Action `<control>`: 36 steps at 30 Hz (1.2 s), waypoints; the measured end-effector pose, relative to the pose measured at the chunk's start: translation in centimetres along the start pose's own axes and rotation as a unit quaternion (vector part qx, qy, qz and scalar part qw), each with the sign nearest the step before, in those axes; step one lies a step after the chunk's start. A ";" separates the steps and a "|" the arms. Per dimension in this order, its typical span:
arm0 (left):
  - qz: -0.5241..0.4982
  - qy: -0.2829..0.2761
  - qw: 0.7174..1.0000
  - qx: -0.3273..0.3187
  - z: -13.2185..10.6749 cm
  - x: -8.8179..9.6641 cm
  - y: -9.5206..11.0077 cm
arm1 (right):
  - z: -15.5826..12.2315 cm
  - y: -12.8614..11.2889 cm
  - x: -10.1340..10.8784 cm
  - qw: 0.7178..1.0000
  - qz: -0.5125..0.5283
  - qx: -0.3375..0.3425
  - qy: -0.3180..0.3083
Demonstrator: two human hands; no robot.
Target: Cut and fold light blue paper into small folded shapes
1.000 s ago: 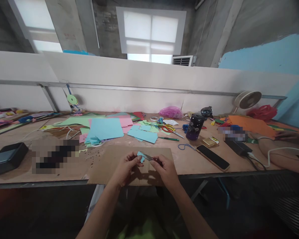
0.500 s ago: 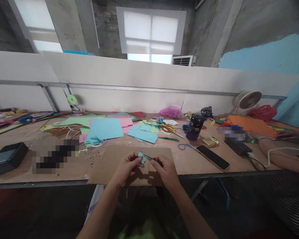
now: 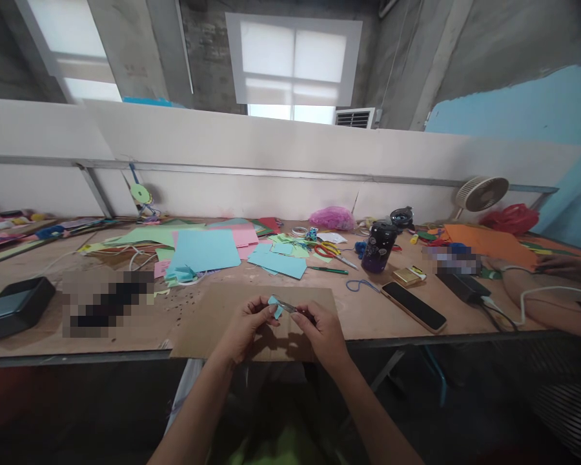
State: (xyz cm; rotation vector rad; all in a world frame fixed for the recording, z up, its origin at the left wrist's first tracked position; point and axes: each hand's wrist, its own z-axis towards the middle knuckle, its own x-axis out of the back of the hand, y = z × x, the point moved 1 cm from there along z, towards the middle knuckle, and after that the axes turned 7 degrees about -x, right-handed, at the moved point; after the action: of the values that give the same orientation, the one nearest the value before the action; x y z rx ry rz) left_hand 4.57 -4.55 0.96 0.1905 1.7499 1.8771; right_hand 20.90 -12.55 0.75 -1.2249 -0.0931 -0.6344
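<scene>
My left hand [image 3: 252, 323] pinches a small piece of light blue paper [image 3: 274, 305] between thumb and fingers. Opposite it, my right hand [image 3: 319, 326] is closed round a slim metal tool [image 3: 286, 307] with a blade-like end, its exact kind too small to make out. The tool's tip reaches left to the paper and appears to touch it. Both hands are held just above a brown cardboard sheet [image 3: 208, 323] at the table's front edge. My fingers hide part of the tool's handle and part of the paper.
Blue paper sheets [image 3: 206, 250], scissors [image 3: 336, 255] and a green pen [image 3: 327, 270] lie beyond the cardboard. To the right are a dark tumbler [image 3: 378, 248], a phone [image 3: 413, 307] and another person's arm [image 3: 537, 297]. A black box [image 3: 17, 309] stands at left.
The blue paper piece has shifted very slightly at the tool's tip. Both hands keep nearly the same place and grip.
</scene>
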 end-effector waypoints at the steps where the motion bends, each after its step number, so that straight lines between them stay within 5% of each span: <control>1: -0.001 -0.001 1.000 0.002 0.0 0.0 0.0 | 0.0 0.0 0.0 1.000 -0.001 -0.001 0.000; 36: 0.023 -0.028 0.999 -0.002 0.0 0.0 -0.1 | 0.1 0.0 0.0 1.000 0.021 -0.008 -0.006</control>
State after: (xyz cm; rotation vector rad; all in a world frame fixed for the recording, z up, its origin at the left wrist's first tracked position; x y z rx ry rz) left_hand 4.63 -4.53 0.86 0.2821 1.7187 1.8889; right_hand 20.94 -12.47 0.75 -1.2431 -0.0722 -0.5921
